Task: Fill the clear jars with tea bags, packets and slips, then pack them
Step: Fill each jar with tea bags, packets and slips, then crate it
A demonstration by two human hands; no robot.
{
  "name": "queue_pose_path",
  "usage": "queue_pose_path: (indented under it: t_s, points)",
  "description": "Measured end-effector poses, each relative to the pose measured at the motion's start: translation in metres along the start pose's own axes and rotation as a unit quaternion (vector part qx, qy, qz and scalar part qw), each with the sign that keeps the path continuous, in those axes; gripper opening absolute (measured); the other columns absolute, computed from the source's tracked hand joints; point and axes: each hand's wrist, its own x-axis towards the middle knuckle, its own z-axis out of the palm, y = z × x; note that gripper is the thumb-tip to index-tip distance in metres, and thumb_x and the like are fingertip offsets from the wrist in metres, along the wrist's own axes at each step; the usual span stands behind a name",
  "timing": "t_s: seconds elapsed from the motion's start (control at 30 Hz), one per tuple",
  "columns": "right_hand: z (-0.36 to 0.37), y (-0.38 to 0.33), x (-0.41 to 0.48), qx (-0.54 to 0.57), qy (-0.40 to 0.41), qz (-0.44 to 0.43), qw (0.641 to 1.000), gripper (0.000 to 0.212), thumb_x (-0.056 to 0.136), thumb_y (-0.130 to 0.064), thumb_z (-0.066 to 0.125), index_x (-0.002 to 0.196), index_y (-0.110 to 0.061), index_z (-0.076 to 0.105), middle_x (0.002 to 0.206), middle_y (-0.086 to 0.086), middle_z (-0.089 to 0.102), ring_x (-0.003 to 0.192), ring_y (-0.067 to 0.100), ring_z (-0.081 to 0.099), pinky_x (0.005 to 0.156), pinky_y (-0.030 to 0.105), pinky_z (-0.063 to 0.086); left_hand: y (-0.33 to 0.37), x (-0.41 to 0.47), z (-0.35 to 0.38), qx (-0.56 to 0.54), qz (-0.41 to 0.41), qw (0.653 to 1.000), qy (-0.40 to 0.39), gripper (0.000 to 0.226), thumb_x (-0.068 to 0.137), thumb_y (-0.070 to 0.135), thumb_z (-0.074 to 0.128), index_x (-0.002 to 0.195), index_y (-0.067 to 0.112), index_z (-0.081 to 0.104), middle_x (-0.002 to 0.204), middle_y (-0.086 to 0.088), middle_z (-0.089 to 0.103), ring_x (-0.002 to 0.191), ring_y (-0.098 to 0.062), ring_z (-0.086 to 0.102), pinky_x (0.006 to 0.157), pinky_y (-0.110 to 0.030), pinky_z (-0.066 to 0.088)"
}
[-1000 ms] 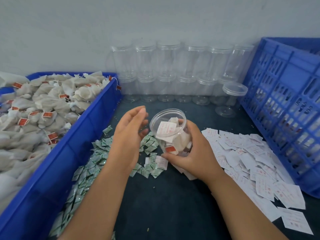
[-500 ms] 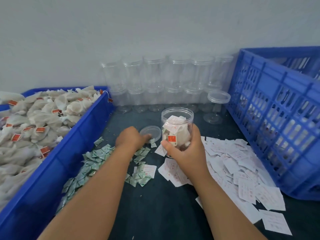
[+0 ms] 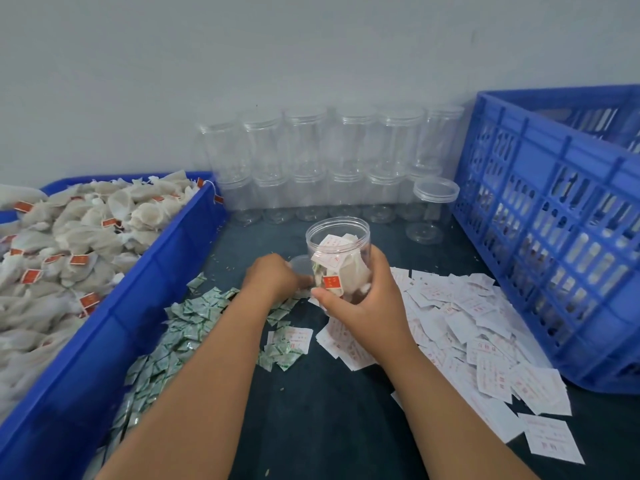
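Observation:
My right hand (image 3: 363,299) grips an open clear jar (image 3: 339,237) upright at the table's middle; tea bags and a white slip show inside it. My left hand (image 3: 273,280) is just left of the jar, fingers curled on a clear lid (image 3: 299,263) that lies on the table. Small green packets (image 3: 187,320) are strewn under my left forearm. White slips (image 3: 464,317) cover the table to the right. A blue bin (image 3: 166,271) on the left is heaped with tea bags (image 3: 69,237).
Stacked empty clear jars (image 3: 329,168) line the back wall, one lidded jar (image 3: 434,202) standing in front at the right. A tall blue slatted crate (image 3: 554,237) closes off the right side. Dark table surface (image 3: 329,410) lies between my forearms.
The jar went from tilted toward me to upright. My left hand dropped from beside the jar's mouth down to the lid on the table and curled onto it.

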Motion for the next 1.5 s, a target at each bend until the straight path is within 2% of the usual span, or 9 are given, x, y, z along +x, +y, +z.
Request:
queue_pose_path:
  t_s: [0.13,0.33,0.47,0.57,0.73,0.9,1.1,1.37,1.5]
  points:
    - [0.0,-0.002,-0.001,-0.005,-0.005,0.002,1.0,0.09,0.065,-0.066,0.091,0.142,-0.05,0.046,0.136,-0.028,0.062,0.121,-0.003,0.066,0.091,0.017,0.055,-0.006,-0.021,-0.01,-0.22,0.079,0.966,0.109,0.021,0.093,0.04,0.063,0.089,0.019,0.065,0.082,-0.002,0.069,0.076,-0.023,0.066,0.069,-0.04,0.054]
    - [0.003,-0.006,-0.004,-0.044,-0.061,-0.021,0.997,0.09,0.067,-0.062,0.093,0.144,-0.046,0.049,0.137,-0.024,0.065,0.127,0.002,0.064,0.103,0.039,0.058,-0.004,-0.066,-0.037,-0.547,0.13,0.827,-0.008,0.018,0.091,0.028,0.066,0.1,0.038,0.077,0.117,-0.002,0.078,0.111,-0.026,0.074,0.096,-0.051,0.058]
    - [0.008,-0.012,-0.009,-0.107,-0.113,-0.052,0.986,0.097,0.066,-0.065,0.094,0.149,-0.045,0.048,0.14,-0.022,0.063,0.131,0.005,0.062,0.106,0.04,0.056,-0.007,-0.088,-0.054,-0.449,0.28,0.848,0.02,0.037,0.093,0.061,0.058,0.13,0.056,0.061,0.128,0.02,0.068,0.121,-0.005,0.066,0.093,-0.032,0.056]
    - [0.012,-0.013,-0.012,-0.128,-0.125,-0.057,0.982,0.096,0.065,-0.066,0.095,0.147,-0.046,0.049,0.136,-0.02,0.064,0.128,0.008,0.063,0.103,0.041,0.057,-0.012,-0.093,-0.057,-0.292,0.353,0.887,0.057,0.043,0.095,0.068,0.047,0.128,0.049,0.067,0.126,0.024,0.064,0.125,0.004,0.058,0.101,-0.024,0.048]
    - [0.013,-0.012,-0.013,-0.159,-0.112,-0.056,0.979,0.091,0.065,-0.066,0.092,0.143,-0.05,0.047,0.128,-0.028,0.059,0.122,0.002,0.06,0.095,0.034,0.059,-0.021,-0.096,-0.056,-0.2,0.373,0.906,0.006,0.045,0.091,0.067,0.055,0.131,0.048,0.061,0.132,0.027,0.061,0.129,0.003,0.055,0.101,-0.023,0.044]
    - [0.015,-0.011,-0.013,-0.157,-0.103,-0.047,0.981,0.078,0.069,-0.052,0.093,0.135,-0.043,0.052,0.124,-0.02,0.064,0.117,0.006,0.064,0.09,0.037,0.059,-0.016,-0.098,-0.049,-0.119,0.396,0.908,0.061,0.055,0.086,0.062,0.074,0.136,0.051,0.055,0.129,0.025,0.055,0.127,0.003,0.052,0.099,-0.015,0.039]
    - [0.015,-0.013,-0.013,-0.167,-0.097,-0.047,0.98,0.07,0.069,-0.046,0.091,0.128,-0.041,0.054,0.117,-0.017,0.066,0.11,0.008,0.065,0.085,0.037,0.058,-0.009,-0.101,-0.042,-0.068,0.381,0.918,0.09,0.052,0.082,0.067,0.07,0.129,0.051,0.054,0.127,0.024,0.052,0.12,0.002,0.053,0.096,-0.015,0.039]
    - [-0.001,-0.021,-0.01,0.0,-0.248,0.05,0.968,0.063,0.071,-0.04,0.09,0.127,-0.043,0.061,0.11,-0.01,0.078,0.095,0.013,0.077,0.079,0.032,0.062,-0.015,-0.103,-0.053,-0.262,0.454,0.851,-0.025,0.027,0.096,0.045,0.067,0.112,0.024,0.074,0.119,0.002,0.069,0.122,-0.026,0.064,0.102,-0.032,0.05]
    - [0.0,-0.02,-0.012,0.089,-0.279,0.094,0.952,0.071,0.076,-0.038,0.087,0.14,-0.03,0.059,0.125,-0.003,0.077,0.114,0.019,0.075,0.09,0.033,0.06,-0.018,-0.097,-0.054,-0.338,0.427,0.838,-0.042,0.031,0.093,0.042,0.069,0.119,0.027,0.077,0.135,0.006,0.068,0.132,-0.018,0.061,0.102,-0.026,0.05]
